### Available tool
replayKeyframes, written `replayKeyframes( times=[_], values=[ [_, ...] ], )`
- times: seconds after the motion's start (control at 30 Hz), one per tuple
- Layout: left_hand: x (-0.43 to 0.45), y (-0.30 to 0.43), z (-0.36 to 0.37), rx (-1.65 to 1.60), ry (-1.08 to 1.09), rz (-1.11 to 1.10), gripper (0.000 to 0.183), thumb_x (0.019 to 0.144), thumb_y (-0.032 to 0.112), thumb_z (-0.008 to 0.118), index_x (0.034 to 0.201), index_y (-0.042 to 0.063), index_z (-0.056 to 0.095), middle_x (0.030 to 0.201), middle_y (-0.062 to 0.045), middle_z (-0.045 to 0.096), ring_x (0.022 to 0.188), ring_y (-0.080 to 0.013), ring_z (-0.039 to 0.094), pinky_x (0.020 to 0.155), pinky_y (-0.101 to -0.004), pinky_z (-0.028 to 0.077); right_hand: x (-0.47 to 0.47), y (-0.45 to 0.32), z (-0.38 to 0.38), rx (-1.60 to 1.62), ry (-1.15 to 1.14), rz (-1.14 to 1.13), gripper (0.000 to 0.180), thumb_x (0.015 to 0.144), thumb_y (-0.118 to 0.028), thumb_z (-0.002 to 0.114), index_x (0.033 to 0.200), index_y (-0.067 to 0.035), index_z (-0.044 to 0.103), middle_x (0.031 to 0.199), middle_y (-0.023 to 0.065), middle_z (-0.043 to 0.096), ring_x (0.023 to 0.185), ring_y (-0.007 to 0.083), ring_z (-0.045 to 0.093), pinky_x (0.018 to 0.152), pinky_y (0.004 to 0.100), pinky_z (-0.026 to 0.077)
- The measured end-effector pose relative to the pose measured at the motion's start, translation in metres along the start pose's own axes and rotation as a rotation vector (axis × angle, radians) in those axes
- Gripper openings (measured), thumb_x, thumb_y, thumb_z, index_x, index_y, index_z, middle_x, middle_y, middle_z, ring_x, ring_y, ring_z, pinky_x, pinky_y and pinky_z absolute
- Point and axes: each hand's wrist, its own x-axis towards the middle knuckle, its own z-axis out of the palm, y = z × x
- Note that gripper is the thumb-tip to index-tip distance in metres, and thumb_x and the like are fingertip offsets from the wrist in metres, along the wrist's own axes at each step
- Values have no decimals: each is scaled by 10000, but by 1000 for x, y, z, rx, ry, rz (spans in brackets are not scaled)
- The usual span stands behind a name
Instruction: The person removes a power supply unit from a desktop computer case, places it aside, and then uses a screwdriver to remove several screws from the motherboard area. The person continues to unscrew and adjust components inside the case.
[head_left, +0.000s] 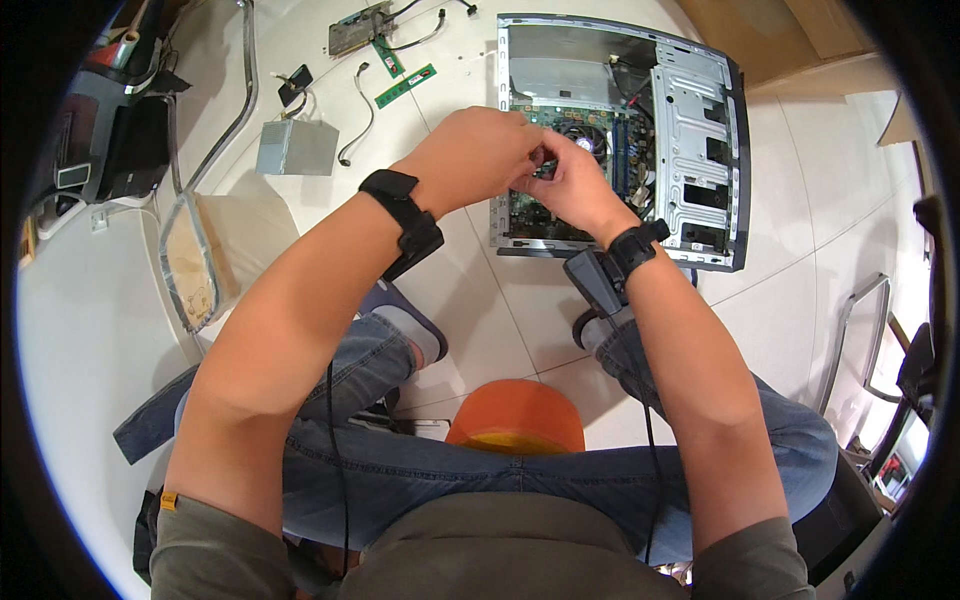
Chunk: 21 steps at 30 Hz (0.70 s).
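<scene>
An opened desktop computer case lies on its side on the floor before me. Inside it sit a green motherboard, a round CPU cooler fan and the dark memory slots. My left hand reaches over the case's left edge with its fingers bent. From the other side, my right hand is above the board, its thumb and fingers curled towards my left fingertips. The fingertips meet over the board's left part. Whether anything small is between them is hidden.
Left of the case lie two green memory modules, a graphics card, a short black cable and a metal power supply unit. An orange stool stands between my legs. Cardboard borders the case at the upper right.
</scene>
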Motion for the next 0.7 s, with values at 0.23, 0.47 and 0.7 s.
replayKeyframes(
  times=[0.23,0.47,0.7],
  values=[
    [-3,6,1,10,38,-13,190,918,194,761,1049,75,695,997,-114,701,924,-328,708,797,-449,569,3,-5,5,32,70,1,383,817,-179,934,1112,-44,730,980,84,701,878,252,671,843,369,570],
    [-2,2,-1,71,-77,-14,244,904,178,778,1109,64,710,991,-114,694,914,-355,712,790,-463,575,-2,-5,0,-70,46,57,423,802,-163,929,1151,-29,732,1055,109,735,899,275,701,848,373,578],
    [-1,9,0,52,-58,-30,212,915,207,772,1078,78,729,961,-110,692,900,-352,715,791,-463,581,0,3,2,29,16,-82,493,816,-168,927,1220,-49,672,1033,107,731,871,235,670,819,349,564]
  ],
)
